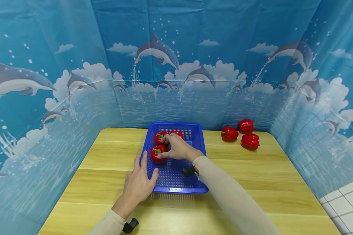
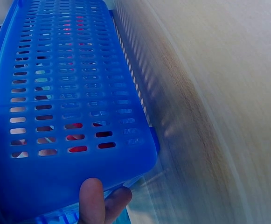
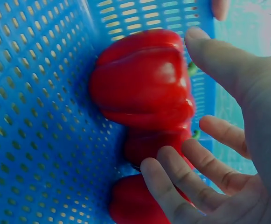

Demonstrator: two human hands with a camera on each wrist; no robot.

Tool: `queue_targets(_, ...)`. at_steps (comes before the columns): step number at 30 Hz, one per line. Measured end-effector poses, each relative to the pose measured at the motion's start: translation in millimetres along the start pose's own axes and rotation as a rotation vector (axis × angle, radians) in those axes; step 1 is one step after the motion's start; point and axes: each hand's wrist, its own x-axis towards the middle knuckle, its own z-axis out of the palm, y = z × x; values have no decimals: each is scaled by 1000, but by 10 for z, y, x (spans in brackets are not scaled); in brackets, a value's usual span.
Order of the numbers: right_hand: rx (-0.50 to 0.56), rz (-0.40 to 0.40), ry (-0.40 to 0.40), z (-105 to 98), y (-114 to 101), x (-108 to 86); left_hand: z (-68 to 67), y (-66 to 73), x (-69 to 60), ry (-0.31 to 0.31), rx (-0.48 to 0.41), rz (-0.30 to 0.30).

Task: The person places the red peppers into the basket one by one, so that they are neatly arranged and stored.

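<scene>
A blue plastic basket (image 1: 176, 190) stands on the table, holding three red bell peppers. The front bell pepper (image 1: 155, 158) is upright against the left wall, green stem on top. Behind it is another bell pepper (image 1: 158, 138); a third bell pepper (image 1: 179, 133) is partly hidden by my right hand (image 1: 177, 148). That hand reaches over them, fingers spread and relaxed. In the right wrist view, the thumb is beside the nearest bell pepper (image 3: 142, 81), and nothing is gripped. My left hand (image 1: 139, 182) rests along the basket's left side, fingers straight, fingertips by the basket wall (image 2: 56, 172).
Several more things surround the basket: three red bell peppers (image 1: 250, 142) lie grouped at the table's back right. The wooden table (image 1: 106, 163) reaches a blue dolphin curtain (image 1: 176, 101) at the back and sides. White tiles (image 1: 350, 199) show at the lower right.
</scene>
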Motion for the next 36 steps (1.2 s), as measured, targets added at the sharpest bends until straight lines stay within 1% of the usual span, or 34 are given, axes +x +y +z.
queue_targets(8,70,-55,50,-146,-40,-43,-13,-20,-18,7,6,1)
queue_targets(11,81,-73,68,-213,-50,-74,-11,-24,-21,7,8,1)
queue_targets(14,75,-89,90,-286,-42,-120,-6,-28,-22,7,6,1)
queue_targets(19,32,-105,142,-409,37,-218,1,-26,-23,-5,0,1)
queue_targets(23,11,-100,189,-523,161,-304,-7,-25,-5,-22,-11,1)
queue_targets(28,29,-77,228,-658,345,-409,-29,-28,23,-43,-46,-5)
queue_targets(36,48,-24,315,-781,696,-608,-39,-16,32,-39,-58,6)
